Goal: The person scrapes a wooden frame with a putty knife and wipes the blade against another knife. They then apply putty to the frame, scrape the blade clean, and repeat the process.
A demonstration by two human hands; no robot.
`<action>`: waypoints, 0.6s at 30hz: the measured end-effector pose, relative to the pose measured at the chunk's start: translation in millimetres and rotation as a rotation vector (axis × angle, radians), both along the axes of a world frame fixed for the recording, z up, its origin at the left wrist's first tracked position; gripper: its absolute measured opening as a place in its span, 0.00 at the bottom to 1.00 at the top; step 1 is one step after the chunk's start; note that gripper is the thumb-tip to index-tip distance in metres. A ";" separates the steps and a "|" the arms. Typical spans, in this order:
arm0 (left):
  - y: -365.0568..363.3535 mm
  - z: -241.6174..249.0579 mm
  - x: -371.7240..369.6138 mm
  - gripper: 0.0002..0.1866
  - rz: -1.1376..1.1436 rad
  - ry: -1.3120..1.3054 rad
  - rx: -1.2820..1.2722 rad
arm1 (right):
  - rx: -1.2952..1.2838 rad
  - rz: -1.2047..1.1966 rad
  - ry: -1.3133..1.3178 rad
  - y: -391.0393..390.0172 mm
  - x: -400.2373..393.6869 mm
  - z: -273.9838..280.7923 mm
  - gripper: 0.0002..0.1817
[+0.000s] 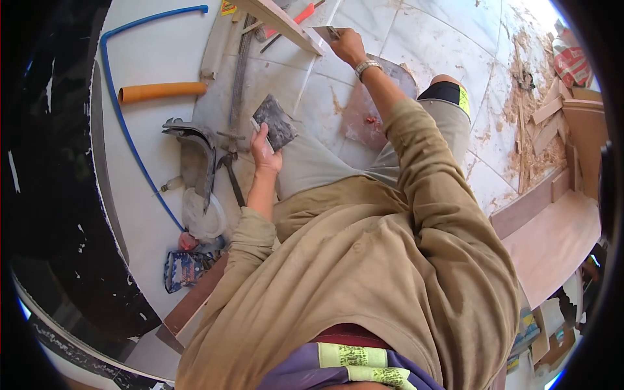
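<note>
My left hand (pixel 265 151) grips a dark square plate (pixel 275 122) by its lower left edge, thumb on top; pale smears cover its face. Further forward, my right hand (pixel 349 47), with a metal watch on the wrist, is closed round a putty knife (pixel 323 32). The knife's thin blade lies against or very close to the end of a pale wooden board (pixel 286 25), which comes in from the top. My fingers hide most of the knife's handle. Below that hand, partly behind my forearm, a stained flat sheet (pixel 364 117) lies on the floor between my legs.
At left lie an orange pipe (pixel 162 91), a blue hose (pixel 112 78), a hammer (pixel 231 177) and a curved dark metal piece (pixel 207 146). A red-handled tool (pixel 304 13) rests beside the board. Wood shavings (pixel 523 123) and curved wooden panels (pixel 552 240) occupy the right.
</note>
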State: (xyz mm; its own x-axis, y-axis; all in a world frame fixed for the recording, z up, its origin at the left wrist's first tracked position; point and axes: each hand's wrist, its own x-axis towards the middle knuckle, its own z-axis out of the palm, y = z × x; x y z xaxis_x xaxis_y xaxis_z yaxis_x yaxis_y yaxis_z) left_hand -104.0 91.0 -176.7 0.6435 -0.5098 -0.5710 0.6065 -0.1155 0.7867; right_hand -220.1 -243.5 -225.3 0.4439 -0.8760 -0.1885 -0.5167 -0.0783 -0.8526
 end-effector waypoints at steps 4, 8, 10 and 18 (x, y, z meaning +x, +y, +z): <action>2.4 -3.0 -1.1 0.18 -0.006 -0.035 0.015 | -0.048 -0.107 -0.166 32.5 -3.6 24.5 0.20; 0.5 9.8 -10.8 0.18 0.104 0.006 -0.029 | -0.168 -0.262 -0.240 72.2 21.2 18.4 0.15; 2.0 6.6 -9.1 0.18 0.102 0.021 -0.022 | -0.031 -0.266 -0.213 83.1 33.8 17.6 0.18; 10.5 5.1 -7.3 0.19 0.084 -0.012 -0.024 | -0.132 -0.416 -0.498 121.7 48.3 17.0 0.23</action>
